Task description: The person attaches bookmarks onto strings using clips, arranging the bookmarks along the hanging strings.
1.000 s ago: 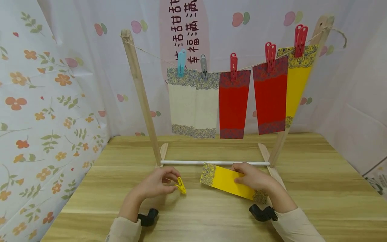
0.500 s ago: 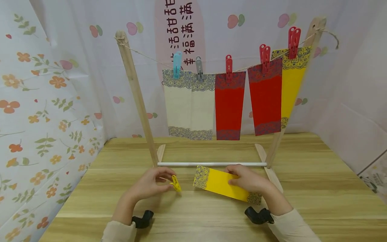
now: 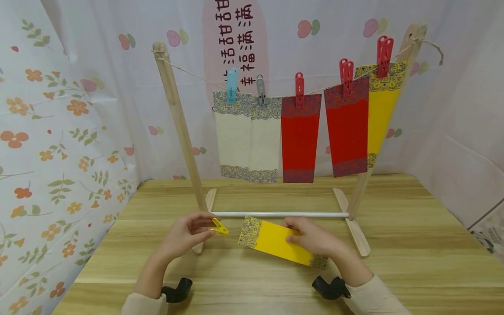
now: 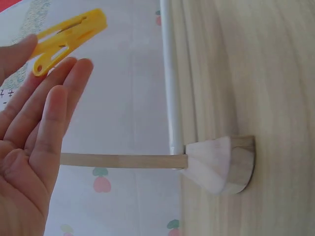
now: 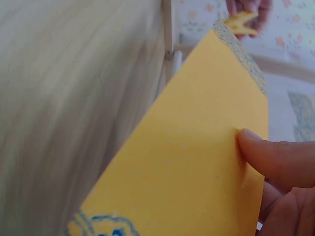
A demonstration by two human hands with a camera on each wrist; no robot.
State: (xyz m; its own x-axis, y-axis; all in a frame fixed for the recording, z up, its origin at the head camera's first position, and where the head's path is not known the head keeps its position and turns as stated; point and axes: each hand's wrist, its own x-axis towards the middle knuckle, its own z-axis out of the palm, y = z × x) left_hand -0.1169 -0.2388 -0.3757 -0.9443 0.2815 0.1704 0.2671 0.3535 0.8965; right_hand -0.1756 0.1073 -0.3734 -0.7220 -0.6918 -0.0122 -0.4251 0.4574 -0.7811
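Observation:
My left hand pinches a yellow clothespin by its handle ends, between thumb and fingertips; in the left wrist view the clothespin points away from the palm. My right hand grips a yellow paper card with patterned bands at both ends, the thumb flat on its face. The card's left end is close beside the clothespin, a small gap between them in the head view. Behind, two cream cards and two red cards hang from a string, with another yellow card at the right.
A wooden frame with a left post and a right post carries the string. A white rod joins its feet just behind my hands. Blue, grey and red clothespins hold the hanging cards. Below lies the wooden table.
Both hands have shifted left with what they hold. The left hand has also risen a little, and its clothespin has turned so its jaws point more to the right.

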